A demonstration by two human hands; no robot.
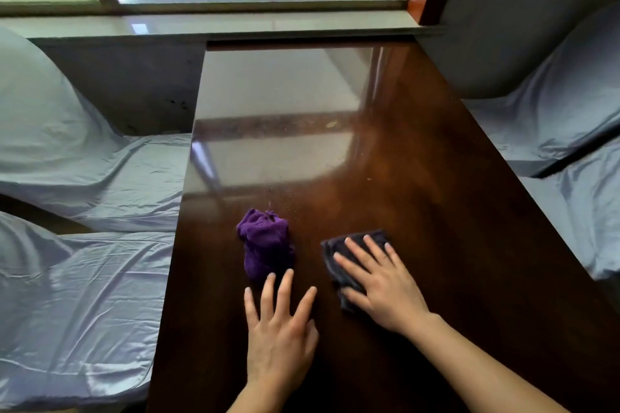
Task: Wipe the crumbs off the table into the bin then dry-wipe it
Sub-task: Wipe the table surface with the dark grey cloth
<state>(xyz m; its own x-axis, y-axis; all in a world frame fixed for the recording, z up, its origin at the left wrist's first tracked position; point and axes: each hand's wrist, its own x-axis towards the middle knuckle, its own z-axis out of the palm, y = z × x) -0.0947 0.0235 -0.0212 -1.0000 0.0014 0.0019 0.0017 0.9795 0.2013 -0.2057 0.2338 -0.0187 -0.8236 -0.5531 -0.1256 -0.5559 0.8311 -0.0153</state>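
A glossy dark wooden table (419,178) stretches from me toward the window. Small pale crumbs (330,124) lie scattered across its middle. A crumpled purple cloth (266,245) rests on the near part of the table. My left hand (280,329) is flat with spread fingers just below it, fingertips touching its near edge. A folded dark grey cloth (355,243) lies to the right, and my right hand (379,282) presses flat on top of it, fingers spread. No bin is in view.
Chairs with shiny light-blue covers stand on the left (84,261) and on the right (570,131) of the table. A grey window sill (235,27) and a window run along the far end.
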